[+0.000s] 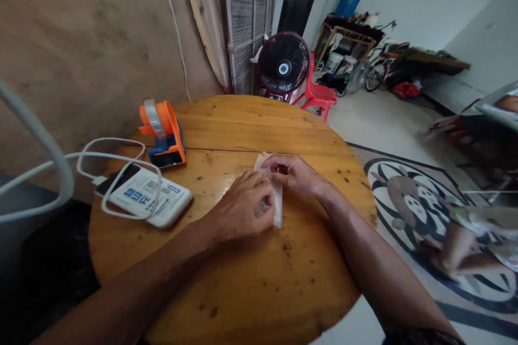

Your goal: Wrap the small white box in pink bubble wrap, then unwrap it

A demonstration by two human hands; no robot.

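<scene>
The round wooden surface fills the middle of the view, with the patterned floor at its right, where a person's bare leg shows, blurred. Beyond the far edge stand a dark fan and, just beside it, a red chair. On the left part of the surface lies a flat white device, its left end dark; an orange and blue tape dispenser stands just behind it. The left hand is clamped on a packet, fingers curled at its left side; the right hand pinches its far end. A white cable loops over the device. The packet, thin and whitish, is near the middle of the surface, partly hidden by both hands.
</scene>
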